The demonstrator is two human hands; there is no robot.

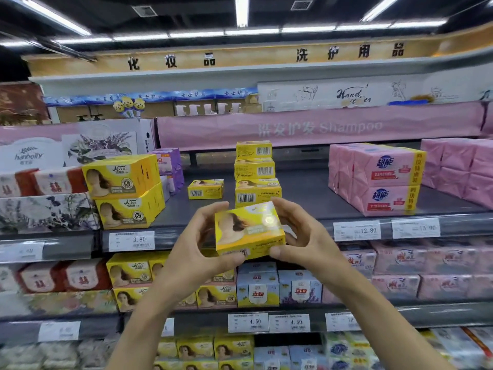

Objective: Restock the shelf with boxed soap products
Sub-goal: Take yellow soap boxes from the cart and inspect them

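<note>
A yellow soap box (249,229) printed with a long-haired figure hangs in front of the grey shelf (306,193). My left hand (197,249) grips its left side, thumb under the lower edge. My right hand (298,236) grips its right side, fingers curled over the top corner. Just behind it on the shelf stands a stack of three like boxes (256,174) with barcodes facing me. A single yellow box (205,189) lies to their left. Two bigger yellow boxes (125,190) are stacked at the shelf's front left.
Pink wrapped soap packs (378,177) fill the shelf's right side, purple boxes (169,164) sit at the back left. Price tags (131,240) line the shelf edge. Lower shelves (400,313) hold yellow, blue and pink soap boxes. Bare shelf surface lies between the yellow stack and the pink packs.
</note>
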